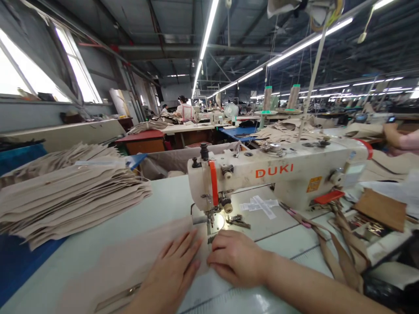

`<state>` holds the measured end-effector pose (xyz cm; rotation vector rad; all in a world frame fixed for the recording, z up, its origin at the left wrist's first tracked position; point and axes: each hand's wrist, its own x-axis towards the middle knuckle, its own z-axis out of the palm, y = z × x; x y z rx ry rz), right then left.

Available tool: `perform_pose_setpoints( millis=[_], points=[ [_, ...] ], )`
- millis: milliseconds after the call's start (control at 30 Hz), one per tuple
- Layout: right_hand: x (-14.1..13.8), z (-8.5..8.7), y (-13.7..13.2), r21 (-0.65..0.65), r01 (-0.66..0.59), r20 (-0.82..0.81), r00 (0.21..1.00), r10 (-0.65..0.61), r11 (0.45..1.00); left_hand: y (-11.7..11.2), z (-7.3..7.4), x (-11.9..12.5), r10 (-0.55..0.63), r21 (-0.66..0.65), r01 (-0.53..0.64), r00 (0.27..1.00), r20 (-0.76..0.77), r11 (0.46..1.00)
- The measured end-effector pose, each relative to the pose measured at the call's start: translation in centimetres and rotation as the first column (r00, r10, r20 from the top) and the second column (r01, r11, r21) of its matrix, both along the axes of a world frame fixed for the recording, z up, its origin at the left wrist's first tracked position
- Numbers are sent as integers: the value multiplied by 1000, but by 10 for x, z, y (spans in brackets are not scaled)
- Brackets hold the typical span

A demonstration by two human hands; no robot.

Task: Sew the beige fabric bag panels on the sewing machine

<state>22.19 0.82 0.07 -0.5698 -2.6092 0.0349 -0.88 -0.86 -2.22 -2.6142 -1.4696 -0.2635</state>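
Note:
A beige fabric piece (131, 261) lies flat on the pale green sewing table (170, 200), its far edge under the needle of a white DUKI sewing machine (278, 174). My left hand (176, 270) rests flat on the fabric with fingers stretched out, just left of the presser foot (211, 226). My right hand (235, 257) sits right beside it, fingers curled down and pressing the fabric edge in front of the needle.
A tall stack of cut beige pieces (68, 196) fills the table's left. Beige straps (337, 244) and a brown board (381, 209) lie to the right. Thread cones (293, 96) stand behind the machine. Another person's hand (393, 135) shows at far right; workers sit far back.

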Motion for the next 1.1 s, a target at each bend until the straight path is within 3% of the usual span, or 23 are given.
perform_pose_setpoints(
  millis=[133, 233, 300, 367, 433, 600, 700, 800, 933, 1033, 1100],
  points=[
    [9, 9, 2, -13, 34, 29, 999, -34, 999, 2, -2, 0, 47, -9, -47, 998, -35, 999],
    [36, 25, 7, -55, 195, 75, 979, -191, 979, 4, -4, -2, 29, -8, -30, 999, -24, 1000],
    [65, 35, 11, -107, 428, 106, 902, -418, 897, 6, -7, -3, 24, 5, -24, 1000, -5, 1000],
    [93, 40, 15, -147, 656, 145, 754, -640, 740, 8, -13, -4, 26, 31, -27, 999, 25, 999],
    [115, 39, 17, -149, 754, 184, 657, -731, 640, 10, -17, -4, 36, 47, -38, 998, 49, 998],
    [126, 23, 17, -155, 808, 219, 589, -778, 568, 11, -25, -5, 53, 66, -57, 996, 65, 996],
    [124, 22, 21, -206, 824, 168, 562, -810, 528, 13, -30, -8, 38, 144, -49, 997, 74, 988],
    [130, 30, 26, -308, 808, 93, 552, -829, 503, 15, -30, -11, -39, 310, 3, 993, 110, 951],
    [131, 48, 18, -480, 687, 20, 631, -776, 546, 8, -10, -7, -185, 484, 57, 957, 222, 873],
    [112, 56, -2, -679, 471, -42, 741, -671, 563, -5, 9, 1, -228, 460, 45, 908, 351, 887],
    [90, 57, -14, -854, 224, -116, 797, -593, 469, -14, 17, 7, -253, 413, 64, 871, 420, 909]
  ],
)
